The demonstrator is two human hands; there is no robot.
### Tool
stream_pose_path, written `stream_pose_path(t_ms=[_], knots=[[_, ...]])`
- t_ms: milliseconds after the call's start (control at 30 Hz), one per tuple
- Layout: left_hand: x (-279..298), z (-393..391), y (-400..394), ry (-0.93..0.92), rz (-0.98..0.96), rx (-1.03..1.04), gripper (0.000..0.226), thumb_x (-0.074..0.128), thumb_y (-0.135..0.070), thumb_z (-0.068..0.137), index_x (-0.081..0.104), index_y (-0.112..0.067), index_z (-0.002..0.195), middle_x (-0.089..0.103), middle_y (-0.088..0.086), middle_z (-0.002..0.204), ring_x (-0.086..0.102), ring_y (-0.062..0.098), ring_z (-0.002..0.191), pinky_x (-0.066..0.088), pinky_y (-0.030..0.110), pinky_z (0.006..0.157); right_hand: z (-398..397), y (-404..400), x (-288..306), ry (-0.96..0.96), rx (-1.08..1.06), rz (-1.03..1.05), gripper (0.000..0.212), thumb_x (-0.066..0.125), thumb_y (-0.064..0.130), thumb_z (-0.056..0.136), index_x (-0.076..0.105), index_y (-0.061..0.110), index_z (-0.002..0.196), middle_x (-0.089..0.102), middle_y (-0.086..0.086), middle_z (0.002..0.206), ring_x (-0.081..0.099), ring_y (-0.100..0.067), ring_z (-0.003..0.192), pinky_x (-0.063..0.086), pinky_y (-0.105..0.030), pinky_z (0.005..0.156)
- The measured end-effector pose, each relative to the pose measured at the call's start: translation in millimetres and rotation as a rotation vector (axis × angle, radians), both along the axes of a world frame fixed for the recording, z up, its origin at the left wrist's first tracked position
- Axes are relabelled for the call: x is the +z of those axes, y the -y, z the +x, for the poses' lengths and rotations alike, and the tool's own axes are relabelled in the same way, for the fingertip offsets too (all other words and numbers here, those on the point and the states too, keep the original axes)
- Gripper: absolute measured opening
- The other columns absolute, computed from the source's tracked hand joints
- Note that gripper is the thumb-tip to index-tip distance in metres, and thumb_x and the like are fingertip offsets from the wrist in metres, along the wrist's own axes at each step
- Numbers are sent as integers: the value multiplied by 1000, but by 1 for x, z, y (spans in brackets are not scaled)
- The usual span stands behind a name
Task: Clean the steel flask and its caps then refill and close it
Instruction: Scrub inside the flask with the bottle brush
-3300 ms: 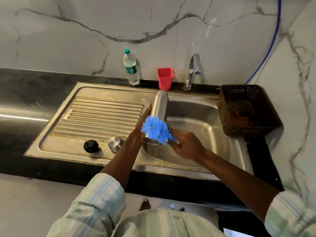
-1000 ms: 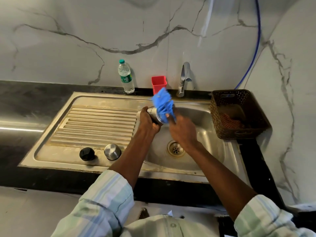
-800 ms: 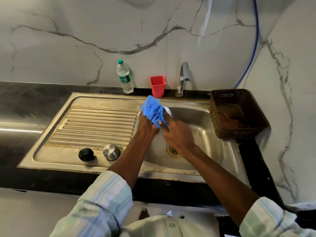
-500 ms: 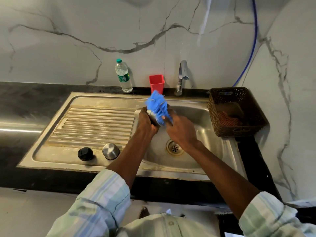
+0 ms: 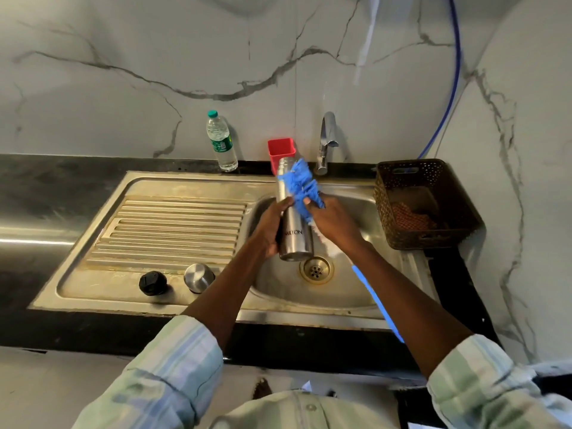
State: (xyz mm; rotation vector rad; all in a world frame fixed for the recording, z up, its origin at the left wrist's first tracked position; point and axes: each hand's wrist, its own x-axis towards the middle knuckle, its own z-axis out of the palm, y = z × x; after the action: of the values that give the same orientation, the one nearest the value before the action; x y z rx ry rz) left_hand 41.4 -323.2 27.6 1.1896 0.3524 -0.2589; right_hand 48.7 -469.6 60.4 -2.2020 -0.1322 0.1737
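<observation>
The steel flask (image 5: pixel 293 233) is held upright over the sink basin (image 5: pixel 312 292), its mouth end up by the red cup. My left hand (image 5: pixel 270 227) grips its middle from the left. My right hand (image 5: pixel 332 221) grips a bottle brush whose blue bristle head (image 5: pixel 300 185) lies against the flask's upper right side; the brush's blue handle (image 5: pixel 376 301) runs back under my right forearm. A black inner cap (image 5: pixel 152 283) and a steel outer cap (image 5: pixel 198 277) stand on the drainboard's front edge.
A plastic water bottle (image 5: pixel 221 142), a red cup (image 5: pixel 280 150) and the tap (image 5: pixel 325 144) line the back wall. A brown perforated basket (image 5: pixel 424 202) with a scrubber sits right of the basin. The ribbed drainboard (image 5: pixel 173 230) lies to the left. The drain (image 5: pixel 316 269) shows below the flask.
The flask has turned from pointing away, base towards me, to standing upright over the basin. The brush head moved from the flask's end to its upper side.
</observation>
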Motion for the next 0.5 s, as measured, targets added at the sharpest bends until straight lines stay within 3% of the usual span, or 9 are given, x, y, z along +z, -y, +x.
stream_pose_path(t_ms=[67,200,333,400,500], knots=[[-2,-6,5,40,44,-67,27,64,-28,93,60,-15,115,72,8,92,68,18,77,58,35,71,9,0,8,45,-63,-2,37,45,42,101,64,17,120,67,-7,111,61,-24,98,35,-28,74],[-10,-11,6,117,153,-197,65,75,-23,68,50,-19,128,63,10,108,63,22,94,58,38,78,31,10,23,48,-184,-19,41,44,42,102,64,12,121,66,-15,116,59,-34,108,34,-29,75],[-8,-8,4,150,306,-199,81,76,-15,59,40,-29,129,59,10,115,61,25,102,57,43,84,23,4,29,126,-107,-111,38,43,42,102,61,17,122,66,-9,109,59,-25,92,32,-27,73],[-7,-7,1,155,368,-189,85,77,-14,56,39,-33,130,60,10,115,61,28,105,57,49,87,22,4,26,133,-83,-117,37,44,43,101,62,18,122,67,-8,110,60,-27,96,34,-28,73],[-1,-6,-4,175,387,-248,80,73,-8,52,48,-30,124,61,7,108,60,26,100,56,46,85,28,10,22,11,-115,42,31,48,44,99,69,21,104,70,-11,105,64,-28,89,48,-36,74]])
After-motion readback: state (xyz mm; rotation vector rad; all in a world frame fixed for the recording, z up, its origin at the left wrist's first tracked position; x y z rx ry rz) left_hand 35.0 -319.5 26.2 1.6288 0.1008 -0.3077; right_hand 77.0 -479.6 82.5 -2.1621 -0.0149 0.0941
